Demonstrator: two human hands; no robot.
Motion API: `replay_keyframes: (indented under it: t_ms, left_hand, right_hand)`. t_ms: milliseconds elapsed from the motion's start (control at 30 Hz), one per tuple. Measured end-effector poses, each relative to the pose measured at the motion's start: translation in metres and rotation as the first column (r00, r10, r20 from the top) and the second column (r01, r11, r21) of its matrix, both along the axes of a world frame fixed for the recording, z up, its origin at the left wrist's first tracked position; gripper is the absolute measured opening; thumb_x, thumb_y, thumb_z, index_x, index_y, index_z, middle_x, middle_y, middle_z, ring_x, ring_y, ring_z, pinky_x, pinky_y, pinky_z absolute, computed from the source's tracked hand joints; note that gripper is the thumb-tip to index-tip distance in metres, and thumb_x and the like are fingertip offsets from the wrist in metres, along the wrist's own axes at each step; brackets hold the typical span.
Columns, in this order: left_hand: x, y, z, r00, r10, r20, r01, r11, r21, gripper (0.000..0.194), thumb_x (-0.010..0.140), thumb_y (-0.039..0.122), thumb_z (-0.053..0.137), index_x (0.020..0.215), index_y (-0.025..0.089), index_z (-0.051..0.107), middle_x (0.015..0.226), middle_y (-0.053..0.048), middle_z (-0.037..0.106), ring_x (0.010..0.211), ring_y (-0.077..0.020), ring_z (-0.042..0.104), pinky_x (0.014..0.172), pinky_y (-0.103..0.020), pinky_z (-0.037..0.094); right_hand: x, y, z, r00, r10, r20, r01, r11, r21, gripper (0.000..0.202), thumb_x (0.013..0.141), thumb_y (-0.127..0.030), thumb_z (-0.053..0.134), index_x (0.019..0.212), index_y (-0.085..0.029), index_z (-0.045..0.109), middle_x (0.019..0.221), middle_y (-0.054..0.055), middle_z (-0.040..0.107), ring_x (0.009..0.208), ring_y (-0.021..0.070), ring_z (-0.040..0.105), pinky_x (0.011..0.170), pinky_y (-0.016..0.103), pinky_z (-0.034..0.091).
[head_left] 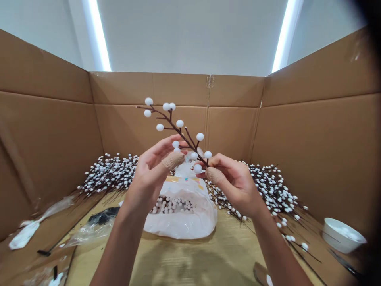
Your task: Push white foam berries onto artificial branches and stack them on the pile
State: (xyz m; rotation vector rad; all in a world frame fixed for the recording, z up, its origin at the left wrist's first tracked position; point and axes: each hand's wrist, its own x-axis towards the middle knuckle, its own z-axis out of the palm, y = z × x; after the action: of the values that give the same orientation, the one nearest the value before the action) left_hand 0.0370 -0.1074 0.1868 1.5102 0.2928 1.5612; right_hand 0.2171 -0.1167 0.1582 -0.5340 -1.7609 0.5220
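An artificial berry branch (185, 139), with a dark brown stem and round white berries, is held up slanting in front of me. My right hand (230, 180) pinches its lower end between a taped thumb and fingers. My left hand (154, 165) curls round the branch's middle, its taped thumb close to two white berries and its fingertips partly behind them. Some twig tips on the branch carry no berry. Below the hands lies a white plastic bag (184, 226), its mouth open towards me, with many loose white berries (172, 204) inside.
Berry branches are heaped at the left (111, 172) and right (272, 190). A white bowl (342, 236) stands at the far right, near a dark tool (345, 262). Clear plastic (92, 234) with black material lies left. Cardboard walls (178, 89) enclose three sides.
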Motion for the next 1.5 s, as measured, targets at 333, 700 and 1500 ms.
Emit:
replay_keyframes:
  t_ms: [333, 700, 1500]
  left_hand:
    - [0.011, -0.003, 0.001, 0.936, 0.079, 0.342, -0.026, 0.987, -0.157, 0.028, 0.066, 0.011, 0.076, 0.090, 0.015, 0.062, 0.076, 0.000, 0.069, 0.069, -0.0090, 0.065, 0.064, -0.017, 0.050]
    - [0.007, -0.009, 0.002, 0.947, 0.043, 0.317, 0.003, 0.990, -0.143, 0.030, 0.062, 0.008, 0.075, 0.086, 0.014, 0.060, 0.070, 0.003, 0.065, 0.061, -0.0053, 0.060, 0.058, -0.013, 0.047]
    - [-0.063, -0.018, 0.015, 0.991, 0.127, 0.032, -0.120, 0.982, -0.149, 0.053, 0.051, 0.014, 0.085, 0.094, 0.018, 0.054, 0.061, 0.002, 0.066, 0.050, -0.0125, 0.062, 0.049, -0.021, 0.045]
  right_hand:
    - [-0.031, 0.004, -0.012, 0.975, -0.200, 0.096, 0.168, 0.948, 0.269, 0.007, 0.089, -0.015, 0.050, 0.083, -0.017, 0.053, 0.077, 0.001, 0.059, 0.068, 0.0099, 0.058, 0.064, 0.020, 0.050]
    - [-0.046, 0.005, -0.026, 0.950, -0.282, 0.132, 0.220, 0.908, 0.356, 0.005, 0.091, -0.018, 0.049, 0.089, -0.017, 0.053, 0.077, 0.001, 0.060, 0.070, 0.0117, 0.059, 0.067, 0.023, 0.047]
    - [-0.161, 0.096, -0.127, 0.476, -0.178, 0.861, 0.260, 0.964, 0.056, 0.013, 0.089, -0.016, 0.053, 0.090, -0.013, 0.066, 0.088, 0.007, 0.070, 0.085, 0.0191, 0.066, 0.080, 0.038, 0.051]
